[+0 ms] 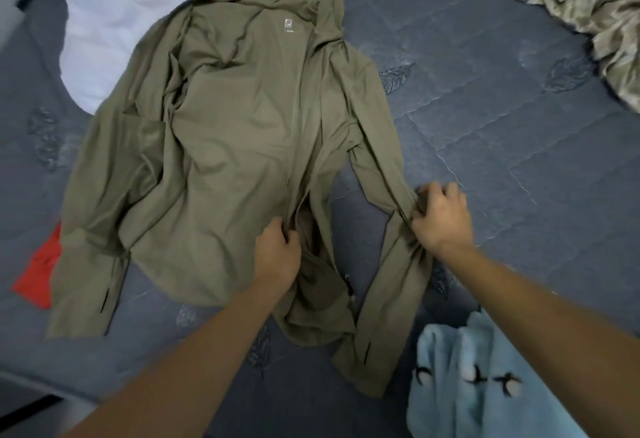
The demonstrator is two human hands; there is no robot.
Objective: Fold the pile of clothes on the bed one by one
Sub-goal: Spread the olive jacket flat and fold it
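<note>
An olive-green zip jacket (221,132) lies spread open on the dark grey bed (502,126), hood toward the far side, a small white label showing inside the collar. My left hand (277,254) pinches the jacket's front edge by the zipper near the hem. My right hand (441,219) grips the right sleeve, bunching the cloth; the cuff trails down toward me. The left sleeve lies flat along the jacket's left side.
A white and red shirt (114,29) lies partly under the jacket at the upper left. A fluffy light blue garment (478,385) sits at the lower right. A crumpled beige patterned cloth (588,15) fills the upper right corner.
</note>
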